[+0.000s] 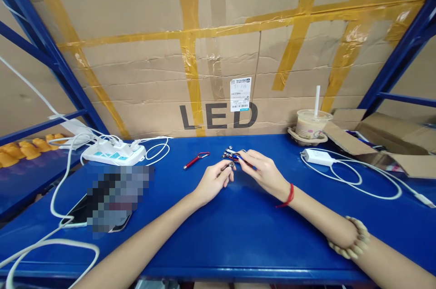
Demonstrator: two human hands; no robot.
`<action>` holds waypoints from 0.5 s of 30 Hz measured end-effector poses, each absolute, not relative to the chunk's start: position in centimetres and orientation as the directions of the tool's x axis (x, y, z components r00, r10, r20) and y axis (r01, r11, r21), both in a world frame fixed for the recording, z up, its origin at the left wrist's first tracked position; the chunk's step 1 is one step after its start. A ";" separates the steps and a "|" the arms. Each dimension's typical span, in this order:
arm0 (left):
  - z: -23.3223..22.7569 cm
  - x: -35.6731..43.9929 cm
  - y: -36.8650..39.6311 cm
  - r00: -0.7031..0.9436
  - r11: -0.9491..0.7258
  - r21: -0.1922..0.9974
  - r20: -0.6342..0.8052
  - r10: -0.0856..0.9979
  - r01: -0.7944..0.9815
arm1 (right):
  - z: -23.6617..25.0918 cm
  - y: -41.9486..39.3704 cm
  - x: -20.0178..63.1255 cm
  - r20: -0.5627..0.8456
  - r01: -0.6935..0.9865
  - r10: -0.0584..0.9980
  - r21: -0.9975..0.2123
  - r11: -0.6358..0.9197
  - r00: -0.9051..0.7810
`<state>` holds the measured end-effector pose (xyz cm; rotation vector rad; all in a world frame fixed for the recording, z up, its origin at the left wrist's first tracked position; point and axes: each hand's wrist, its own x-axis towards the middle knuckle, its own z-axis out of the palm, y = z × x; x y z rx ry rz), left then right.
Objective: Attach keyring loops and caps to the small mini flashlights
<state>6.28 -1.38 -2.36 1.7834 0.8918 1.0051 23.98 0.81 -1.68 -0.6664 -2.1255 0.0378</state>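
My left hand point(213, 182) is closed, its thumb and fingertips pinching a small silvery metal piece point(231, 164). To its right, my right hand point(260, 168) is closed around a slim blue object point(236, 157), mostly covered by the fingers. The two hands almost meet above the blue table point(218, 230). Just beyond the fingertips lie several small shiny metal parts point(229, 151), too small to name. A red pocket torch point(192, 162) with a carabiner clip rests on the table, left of these parts and apart from both hands.
A white power strip point(114, 155) with plugs and cables stands at the left, behind a phone point(76, 209) and a pixelated area. At the right are a drink cup point(308, 124) with a straw, a white charger point(318, 157) with cable, and an open carton point(395, 137). Large cardboard point(153, 84) closes the back.
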 end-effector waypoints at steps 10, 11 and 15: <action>-2.7 6.8 -1.5 0.416 -0.283 0.956 0.227 0.881 0.076 | -2.5 0.9 23.4 0.780 0.406 0.390 -0.191 0.894 -0.490; -2.7 6.8 -1.5 0.413 -0.275 0.959 0.226 0.882 0.063 | -2.5 0.9 23.4 0.783 0.404 0.383 -0.185 0.896 -0.490; -2.5 6.8 -1.4 0.390 -0.254 0.967 0.235 0.890 -0.004 | -2.6 1.1 23.7 0.759 0.413 0.430 -0.233 0.881 -0.489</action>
